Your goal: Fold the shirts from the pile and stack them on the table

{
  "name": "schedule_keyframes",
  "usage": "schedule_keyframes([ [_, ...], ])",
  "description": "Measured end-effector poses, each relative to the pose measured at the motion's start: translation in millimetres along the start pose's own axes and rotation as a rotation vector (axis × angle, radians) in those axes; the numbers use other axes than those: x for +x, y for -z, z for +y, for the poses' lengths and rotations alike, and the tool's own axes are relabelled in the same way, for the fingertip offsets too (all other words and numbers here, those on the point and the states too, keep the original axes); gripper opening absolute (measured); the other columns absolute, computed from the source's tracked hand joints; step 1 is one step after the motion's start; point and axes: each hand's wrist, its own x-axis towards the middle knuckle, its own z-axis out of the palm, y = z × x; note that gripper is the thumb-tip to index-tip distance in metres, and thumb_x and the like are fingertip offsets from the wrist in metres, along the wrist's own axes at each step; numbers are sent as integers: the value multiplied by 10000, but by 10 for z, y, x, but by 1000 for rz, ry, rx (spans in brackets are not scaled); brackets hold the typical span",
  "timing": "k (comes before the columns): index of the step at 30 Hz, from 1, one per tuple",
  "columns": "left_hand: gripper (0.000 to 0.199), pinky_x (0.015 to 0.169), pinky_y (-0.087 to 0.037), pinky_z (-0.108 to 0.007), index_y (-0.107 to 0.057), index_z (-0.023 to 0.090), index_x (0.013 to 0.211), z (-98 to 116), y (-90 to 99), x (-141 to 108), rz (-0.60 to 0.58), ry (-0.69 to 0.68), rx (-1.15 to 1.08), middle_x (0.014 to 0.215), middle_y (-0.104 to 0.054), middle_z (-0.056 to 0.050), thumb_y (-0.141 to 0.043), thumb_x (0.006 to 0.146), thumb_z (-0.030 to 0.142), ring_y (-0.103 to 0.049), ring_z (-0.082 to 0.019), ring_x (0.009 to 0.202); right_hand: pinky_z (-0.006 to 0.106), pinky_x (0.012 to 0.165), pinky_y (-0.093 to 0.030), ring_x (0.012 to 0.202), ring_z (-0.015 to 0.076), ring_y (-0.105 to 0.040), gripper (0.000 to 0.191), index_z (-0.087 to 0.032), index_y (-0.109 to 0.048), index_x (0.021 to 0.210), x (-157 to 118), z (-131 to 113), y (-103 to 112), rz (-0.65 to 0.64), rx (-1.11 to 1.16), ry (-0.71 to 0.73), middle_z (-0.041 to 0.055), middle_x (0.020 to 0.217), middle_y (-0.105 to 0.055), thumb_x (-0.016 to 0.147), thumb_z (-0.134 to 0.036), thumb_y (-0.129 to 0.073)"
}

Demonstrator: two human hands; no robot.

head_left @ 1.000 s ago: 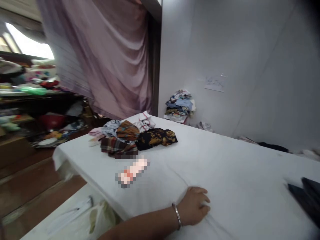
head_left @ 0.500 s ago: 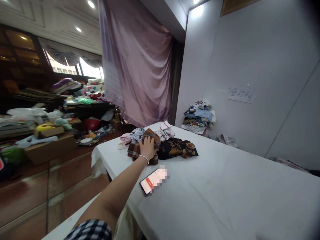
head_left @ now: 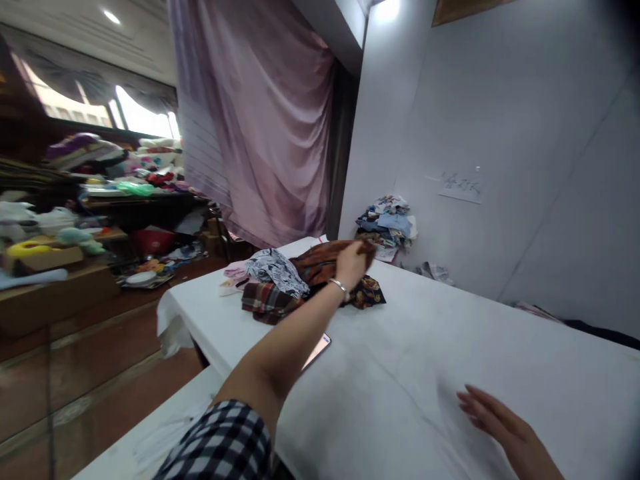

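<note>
Your L hand [head_left: 351,263] was closed on the right end of the brown patterned cloth [head_left: 320,262], w/ the rest of it trailing off left of those fingers. Just below them lay the black-and-gold floral cloth [head_left: 371,293]; farther L were the black-and-white print cloth [head_left: 277,270] & the red-brown plaid cloth [head_left: 267,303]. The phone [head_left: 316,350] sat nearer you than your L fingers, partly hidden by your forearm [head_left: 285,340]. Your R hand [head_left: 500,423] had fingers extended, nothing visible in them; couldn't tell if they touched the white tablecloth [head_left: 440,327]. Step in hand was prob. pulling the brown patterned cloth free of its neighbors; next move seemed to call for a firm L grip & enough lift to clear the floral one.
</note>
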Motion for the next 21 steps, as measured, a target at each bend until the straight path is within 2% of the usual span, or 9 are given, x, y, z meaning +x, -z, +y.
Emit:
schedule_keyframes([
  [2,225,865,-475,-246,-704,217,967,221,-513,-422,-226,-149,-73,992,-720,-10,-535,842,137,-637,-151,959,506,993,-461,1146,344,-579,719,-334,-516,1313,5,-211,-166,-111,149,8,92,1268,-613,660,-552,-721],
  [4,236,857,-477,-202,-718,258,956,362,-919,-973,-499,-329,-164,983,-731,28,-669,750,154,-651,-133,950,510,956,-487,1103,326,-612,654,-276,-537,1278,54,-323,-233,-143,325,-35,105,1257,-620,718,-591,-663],
  [5,324,932,-454,-232,-682,249,1083,390,-1051,-1249,-681,-507,-235,1128,-696,-7,-685,761,219,-617,-156,1068,490,926,-511,1071,322,-631,607,-249,-582,1219,79,-337,-226,-137,374,-97,113,1200,-654,729,-602,-646],
  [7,430,1031,-396,-280,-637,219,1176,351,-1162,-1692,-857,-672,-314,1311,-593,-71,-696,765,330,-532,-193,1217,452,851,-557,996,321,-666,478,-189,-662,1060,104,-293,-140,-91,380,-239,129,1042,-715,749,-552,-645],
  [10,361,1058,-372,-290,-659,197,1133,80,-1060,-1911,-826,-610,-282,1331,-571,-98,-617,827,384,-518,-193,1233,419,755,-594,890,299,-702,290,-189,-678,979,42,-146,100,87,357,-255,96,905,-744,728,-332,-693],
  [13,299,1054,-375,-322,-660,193,1110,-290,-903,-1696,-643,-344,-17,1304,-589,-104,-567,855,317,-526,-209,1216,391,729,-603,849,273,-713,331,-222,-667,1014,-96,-71,350,234,369,-161,59,919,-748,689,-243,-727],
  [16,483,1077,-336,-415,-542,151,1270,-531,-889,-1445,-528,-130,314,1410,-475,-162,-584,831,348,-423,-280,1309,367,714,-605,837,270,-715,334,-217,-679,1002,-229,-127,507,298,329,-126,60,949,-745,685,-285,-757],
  [18,655,1073,-322,-461,-439,138,1357,-548,-984,-1396,-564,-77,417,1470,-385,-188,-593,806,457,-352,-316,1354,338,704,-602,840,269,-713,329,-194,-694,967,-299,-195,534,327,273,-94,68,938,-746,674,-317,-775],
  [21,804,1076,-313,-444,-348,168,1414,-399,-1223,-1487,-669,-83,353,1502,-337,-171,-545,776,615,-312,-304,1381,306,702,-589,838,261,-708,366,-161,-708,950,-371,-276,495,305,163,-17,73,911,-747,662,-374,-784],
])
